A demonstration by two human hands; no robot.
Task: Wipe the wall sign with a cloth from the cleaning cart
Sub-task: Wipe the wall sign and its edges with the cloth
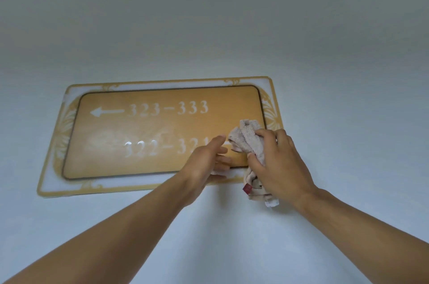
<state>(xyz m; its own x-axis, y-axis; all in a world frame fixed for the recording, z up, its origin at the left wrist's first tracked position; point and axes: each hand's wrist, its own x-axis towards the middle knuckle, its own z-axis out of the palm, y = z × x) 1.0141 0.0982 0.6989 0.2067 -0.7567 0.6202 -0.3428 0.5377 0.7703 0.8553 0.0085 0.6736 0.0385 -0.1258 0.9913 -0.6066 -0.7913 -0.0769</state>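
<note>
Left grip (204,158) lies with its fingers straight and loose, holding nothing, the fingertips over the lower right part of the wall sign (144,126). To its left spreads most of the sign, fixed flat to a pale wall (209,17): a gold panel with rounded corners inside a white border trimmed with gold scrollwork. White print shows an arrow pointing left beside "323-333", and a lower row of numbers partly hidden by the grip; glare and pale smears lie over that lower row. Just to the right, the right grip (276,163) has its fingers curled round a bunched beige cloth (248,140), which sits against the sign's lower right corner. A small red tag (247,189) hangs from the cloth below the grip.
</note>
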